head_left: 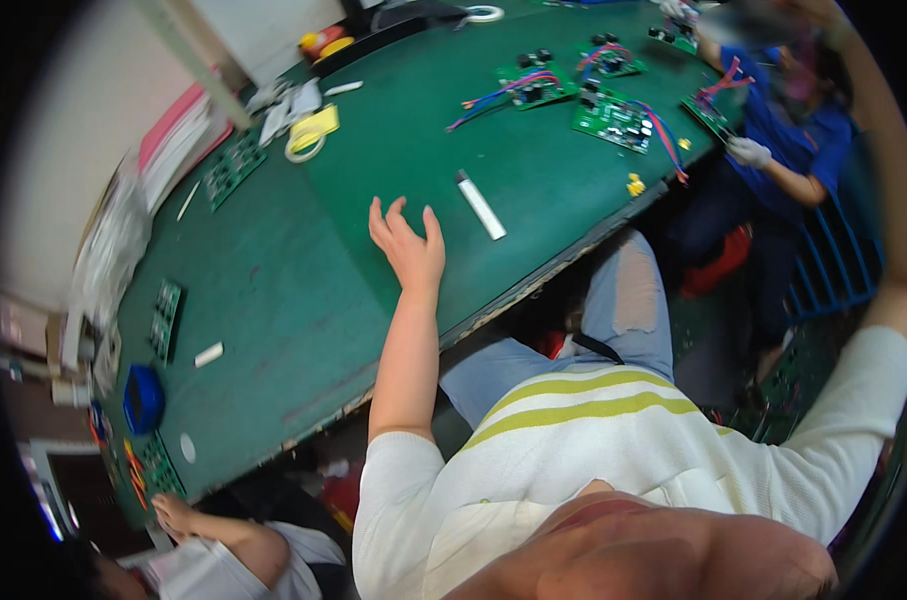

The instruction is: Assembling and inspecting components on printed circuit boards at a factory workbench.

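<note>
My left hand (410, 250) is held over the green table, fingers spread and bent, with nothing in it. Just to its right lies a slim white stick-shaped thing with a dark end (481, 206); the two are apart, and its exact kind cannot be made out. My right arm (901, 220) rises along the right rim, blurred and close. Its hand passes beyond the top edge and is out of sight. Farther off, several green circuit boards (613, 121) with red and blue wires lie at the table's far right.
Across the table, a co-worker in blue (808, 150) handles a board with gloved hands. Another person's arm (238, 535) rests by the lower left edge. A yellow pad (315, 128), papers (181, 135), a blue container (143, 400) and more boards (235, 168) line the table's left side.
</note>
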{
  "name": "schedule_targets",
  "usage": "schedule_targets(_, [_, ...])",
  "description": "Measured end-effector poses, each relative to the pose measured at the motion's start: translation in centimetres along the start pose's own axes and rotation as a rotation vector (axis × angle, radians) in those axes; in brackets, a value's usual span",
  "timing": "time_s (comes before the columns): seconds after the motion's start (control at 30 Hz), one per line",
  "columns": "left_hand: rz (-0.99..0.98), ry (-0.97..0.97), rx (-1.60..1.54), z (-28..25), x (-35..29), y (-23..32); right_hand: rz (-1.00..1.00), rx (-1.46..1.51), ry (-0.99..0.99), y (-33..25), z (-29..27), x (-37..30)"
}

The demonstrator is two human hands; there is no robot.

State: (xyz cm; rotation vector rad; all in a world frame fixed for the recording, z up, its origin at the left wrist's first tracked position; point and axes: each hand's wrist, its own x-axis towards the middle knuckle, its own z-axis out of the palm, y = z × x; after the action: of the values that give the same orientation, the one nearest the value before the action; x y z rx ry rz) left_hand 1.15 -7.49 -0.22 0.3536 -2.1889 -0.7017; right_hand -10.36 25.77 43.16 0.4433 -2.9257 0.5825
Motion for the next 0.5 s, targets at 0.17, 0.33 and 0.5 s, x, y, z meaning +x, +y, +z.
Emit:
schedule_targets(0.17, [-0.176,0.477,-0.085,-0.8,1.8,-3.6,-0.273,0.346,-0.218,-9.8,17.5,8.8])
schedule_targets(0.33, [-0.385,0.755,0.02,-3.0,0.2,-6.1,-0.418,0.285,-0.325,-22.8,38.6,12.7])
schedule_targets(0.5, [-0.179,0.798,-0.111,1.2,2.1,-3.4,-0.408,0.017,-0.35,-22.9,49.3,17.1])
